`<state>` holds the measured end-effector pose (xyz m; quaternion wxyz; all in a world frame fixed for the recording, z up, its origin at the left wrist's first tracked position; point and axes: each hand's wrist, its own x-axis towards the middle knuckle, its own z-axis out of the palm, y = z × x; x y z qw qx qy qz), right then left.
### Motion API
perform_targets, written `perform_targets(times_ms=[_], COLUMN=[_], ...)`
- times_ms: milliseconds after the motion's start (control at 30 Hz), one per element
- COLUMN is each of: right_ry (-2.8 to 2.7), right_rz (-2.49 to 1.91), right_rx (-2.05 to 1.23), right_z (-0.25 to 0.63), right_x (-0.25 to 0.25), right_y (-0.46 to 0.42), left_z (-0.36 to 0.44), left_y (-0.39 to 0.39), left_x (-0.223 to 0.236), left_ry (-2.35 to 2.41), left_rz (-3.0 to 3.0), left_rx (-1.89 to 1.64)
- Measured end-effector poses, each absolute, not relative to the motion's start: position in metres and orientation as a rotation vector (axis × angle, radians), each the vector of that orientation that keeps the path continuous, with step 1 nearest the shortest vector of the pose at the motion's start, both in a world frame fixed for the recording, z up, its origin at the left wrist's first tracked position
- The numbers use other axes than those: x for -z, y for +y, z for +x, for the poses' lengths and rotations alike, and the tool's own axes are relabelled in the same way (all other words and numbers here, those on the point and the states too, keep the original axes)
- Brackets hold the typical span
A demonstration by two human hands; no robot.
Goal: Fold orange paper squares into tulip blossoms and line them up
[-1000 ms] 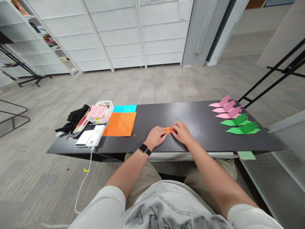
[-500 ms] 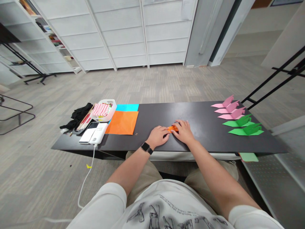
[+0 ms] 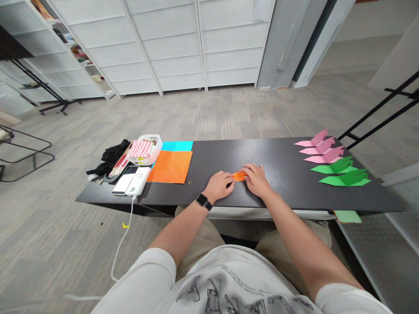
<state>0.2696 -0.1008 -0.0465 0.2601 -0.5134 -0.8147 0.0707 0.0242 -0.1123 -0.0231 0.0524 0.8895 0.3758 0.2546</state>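
Note:
A small folded piece of orange paper (image 3: 239,176) lies on the dark table between my hands. My left hand (image 3: 219,185), with a black watch on its wrist, has its fingers closed on the paper's left end. My right hand (image 3: 255,179) grips the right end, its thumb and fingers over it. Part of the paper is covered by my fingers. To the left lie orange paper sheets (image 3: 170,167) with blue paper (image 3: 178,145) behind them. On the right stand folded paper birds in a row, pink ones (image 3: 324,151) and green ones (image 3: 345,178).
At the table's left are a white basket (image 3: 158,149) with a pink zigzag item, a white power bank (image 3: 138,181) with a cable, a phone (image 3: 125,179) and black cloth (image 3: 114,151). The dark table (image 3: 209,152) has its front edge near my lap.
My right hand has slid slightly right along the folded orange paper, showing more of it between my hands. My left hand stays at its left end. The camera view has shifted a little.

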Motion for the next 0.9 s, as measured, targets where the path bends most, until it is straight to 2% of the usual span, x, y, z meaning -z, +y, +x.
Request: perform_targets(times_ms=[367,900], right_ry=[-2.312,-2.267], right_rz=[-1.161,-1.192], right_rx=[-0.088,-0.146], right_z=[0.264,0.261], right_x=[0.035,0.032], right_y=[-0.108,-0.106], left_z=[0.025,0.006], left_y=[-0.114,-0.114], left_x=[0.019,0.014], left_ry=[1.152,1.026], left_rz=[2.688,2.799], left_rx=[-0.707,-0.605])
